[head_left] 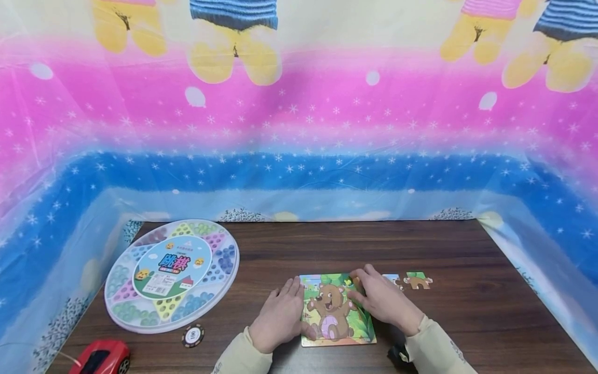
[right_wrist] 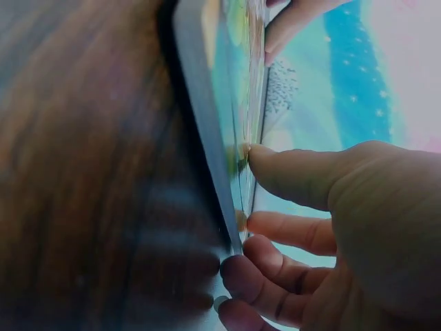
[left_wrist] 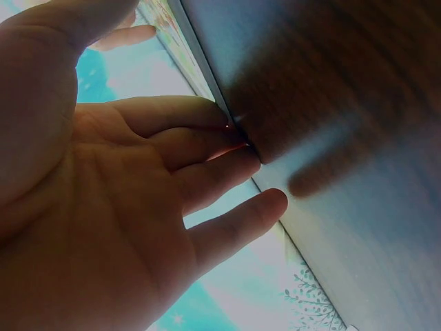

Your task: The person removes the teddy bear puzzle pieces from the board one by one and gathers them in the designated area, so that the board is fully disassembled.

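We look down on a dark brown, wood-grained table (head_left: 289,249) that fills the lower part of the head view. Behind it and along both sides hangs a printed cloth (head_left: 299,114), banded pink over blue, with white snowflakes, pale balloons and cartoon legs along the top. At the lower left of the frame we see a round marble game (head_left: 173,267), a black-edged chip (head_left: 193,336) and, in the corner, a red toy car (head_left: 105,358).

The bear puzzle (head_left: 329,311) lies flat at lower centre, slightly right. It is a square, glossy picture: a brown bear with open mouth, raised arms and a pinkish-lilac belly, set among green leaves. Two loose pieces (head_left: 418,281) lie to its right, one partly behind the right hand (head_left: 380,296). That hand is open, its bent fingers touching the puzzle's upper right. The left hand (head_left: 280,314), fingers extended, rests against the left edge.
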`<state>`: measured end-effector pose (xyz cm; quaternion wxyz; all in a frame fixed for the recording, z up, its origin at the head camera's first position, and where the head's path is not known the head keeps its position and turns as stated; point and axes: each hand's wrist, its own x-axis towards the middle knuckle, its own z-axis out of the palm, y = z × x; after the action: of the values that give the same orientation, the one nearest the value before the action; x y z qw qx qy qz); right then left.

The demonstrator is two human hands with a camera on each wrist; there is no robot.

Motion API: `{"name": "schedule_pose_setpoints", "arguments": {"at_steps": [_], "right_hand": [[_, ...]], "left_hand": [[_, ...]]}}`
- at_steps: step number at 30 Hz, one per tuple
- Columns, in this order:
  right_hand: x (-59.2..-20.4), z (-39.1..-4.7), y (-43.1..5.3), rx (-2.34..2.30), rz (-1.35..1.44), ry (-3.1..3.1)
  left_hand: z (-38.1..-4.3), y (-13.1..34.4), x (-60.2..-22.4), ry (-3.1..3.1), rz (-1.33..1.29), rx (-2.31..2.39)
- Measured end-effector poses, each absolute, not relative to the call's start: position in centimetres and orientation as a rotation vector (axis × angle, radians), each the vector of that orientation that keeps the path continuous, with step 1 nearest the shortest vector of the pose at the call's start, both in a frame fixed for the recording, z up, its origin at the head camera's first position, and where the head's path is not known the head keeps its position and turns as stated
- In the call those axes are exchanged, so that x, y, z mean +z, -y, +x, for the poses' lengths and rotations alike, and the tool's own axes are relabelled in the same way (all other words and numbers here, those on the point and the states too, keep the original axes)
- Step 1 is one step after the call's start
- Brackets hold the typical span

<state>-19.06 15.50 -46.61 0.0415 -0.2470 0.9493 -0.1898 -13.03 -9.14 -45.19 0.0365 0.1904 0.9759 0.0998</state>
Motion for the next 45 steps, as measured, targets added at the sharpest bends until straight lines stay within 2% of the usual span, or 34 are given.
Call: {"name": "schedule_pose_setpoints", "arguments": {"at_steps": [24, 45], "right_hand": [[-46.78, -19.13, -15.52, -0.533, -0.870, -2.909], [-46.89, -19.03, -15.63, -0.584, -0.840, -2.893]], "left_hand": [[-13.00, 9.21, -45.00, -3.027, 0.611, 0.288], [-13.12, 9.11, -45.32, -2.983, 0.563, 0.304]]}}
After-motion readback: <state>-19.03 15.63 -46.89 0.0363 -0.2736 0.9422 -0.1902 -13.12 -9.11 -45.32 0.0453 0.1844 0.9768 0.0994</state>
